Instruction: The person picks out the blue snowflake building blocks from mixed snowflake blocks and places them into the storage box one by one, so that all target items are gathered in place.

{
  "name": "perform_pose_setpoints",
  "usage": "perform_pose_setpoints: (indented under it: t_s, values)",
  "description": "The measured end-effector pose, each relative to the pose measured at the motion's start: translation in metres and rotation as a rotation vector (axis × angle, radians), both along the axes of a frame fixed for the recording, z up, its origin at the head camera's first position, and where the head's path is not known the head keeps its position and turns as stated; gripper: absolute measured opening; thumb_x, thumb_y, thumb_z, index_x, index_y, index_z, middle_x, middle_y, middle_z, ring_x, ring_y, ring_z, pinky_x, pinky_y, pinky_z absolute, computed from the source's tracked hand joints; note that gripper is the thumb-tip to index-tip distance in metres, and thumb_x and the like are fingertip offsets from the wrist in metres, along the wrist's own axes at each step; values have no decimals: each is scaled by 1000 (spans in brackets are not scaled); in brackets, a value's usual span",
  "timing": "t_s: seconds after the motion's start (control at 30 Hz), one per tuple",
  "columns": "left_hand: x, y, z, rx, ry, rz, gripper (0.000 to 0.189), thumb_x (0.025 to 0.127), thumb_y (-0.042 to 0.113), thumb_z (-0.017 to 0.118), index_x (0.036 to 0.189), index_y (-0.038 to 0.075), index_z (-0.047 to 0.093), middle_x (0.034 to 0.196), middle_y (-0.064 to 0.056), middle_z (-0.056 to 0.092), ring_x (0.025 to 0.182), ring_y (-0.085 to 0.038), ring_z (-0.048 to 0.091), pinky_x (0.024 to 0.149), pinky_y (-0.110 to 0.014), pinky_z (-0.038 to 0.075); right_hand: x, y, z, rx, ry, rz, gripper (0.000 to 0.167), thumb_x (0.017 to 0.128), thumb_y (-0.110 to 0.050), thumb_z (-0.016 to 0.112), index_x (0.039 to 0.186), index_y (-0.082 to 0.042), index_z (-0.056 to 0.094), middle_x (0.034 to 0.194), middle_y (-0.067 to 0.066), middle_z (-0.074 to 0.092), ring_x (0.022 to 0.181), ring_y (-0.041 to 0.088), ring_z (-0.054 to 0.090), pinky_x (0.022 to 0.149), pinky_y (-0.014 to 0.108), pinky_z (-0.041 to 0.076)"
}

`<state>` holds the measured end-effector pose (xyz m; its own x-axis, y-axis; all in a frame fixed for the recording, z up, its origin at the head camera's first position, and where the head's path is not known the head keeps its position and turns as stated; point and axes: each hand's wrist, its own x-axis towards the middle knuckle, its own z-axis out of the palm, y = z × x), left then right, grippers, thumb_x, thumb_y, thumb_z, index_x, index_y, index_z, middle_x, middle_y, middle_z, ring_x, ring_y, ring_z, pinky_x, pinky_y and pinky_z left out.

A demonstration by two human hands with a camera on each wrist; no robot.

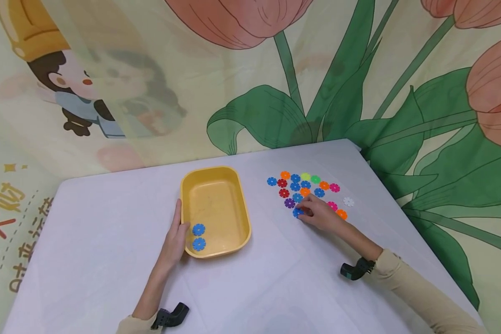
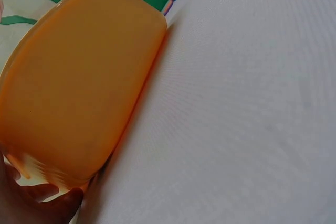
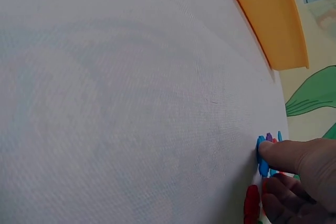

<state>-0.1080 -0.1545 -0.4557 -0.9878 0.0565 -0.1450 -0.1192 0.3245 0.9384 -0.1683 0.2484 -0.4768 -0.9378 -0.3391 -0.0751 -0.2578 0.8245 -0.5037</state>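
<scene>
My left hand [image 1: 176,241] holds the left side of a yellow tray [image 1: 244,208], thumb at the rim and fingers along the outer wall. Two blue snowflake discs, one behind [image 1: 198,229] the other, lie in the tray's near left corner. To the right, my right hand [image 1: 319,214] pinches a blue snowflake disc [image 3: 262,156] at the near edge of a spread of similar discs. Its thumb presses on the disc's face. Beside the fingertips lies a purple disc [image 1: 290,203]; the hand hides part of the spread.
Several red, orange, blue, green and pink discs lie on the white-covered table beyond my right hand, with a white disc [image 1: 348,202] at the far right. A printed curtain [image 1: 250,116] with tulips hangs behind the table's back edge.
</scene>
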Motion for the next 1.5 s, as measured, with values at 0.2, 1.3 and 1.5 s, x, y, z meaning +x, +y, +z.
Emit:
perform_pose_setpoints:
  t_s: [0.2, 1.3, 1.5]
  values:
    - [-5, -5, -23, -31, 26, 7, 66, 101, 16, 31, 157, 27, -3, 164, 11, -4, 153, -16, -4, 124, -48, 2, 4, -1, -2, 3, 30, -28, 31, 83, -13, 75, 112, -7, 68, 102, 10, 59, 90, 18, 58, 77, 29, 59]
    - [-8, -8, -28, -33, 43, 6, 65, 101, 14, 31, 157, 24, -2, 165, 10, -3, 152, -15, -3, 124, -45, 3, 22, -38, 40, -533, -151, 32, 50, 93, -12, 62, 142, -4, 49, 99, 19, 70, 84, 10, 70, 80, 14, 55]
    - [-8, -7, -28, -33, 38, 2, 65, 101, 16, 30, 157, 24, -3, 165, 9, -4, 153, -15, -4, 125, -46, 2, 17, -68, 54, -509, -157, 74, 46, 89, -14, 69, 133, -5, 59, 93, 9, 71, 81, 11, 71, 77, 20, 58]
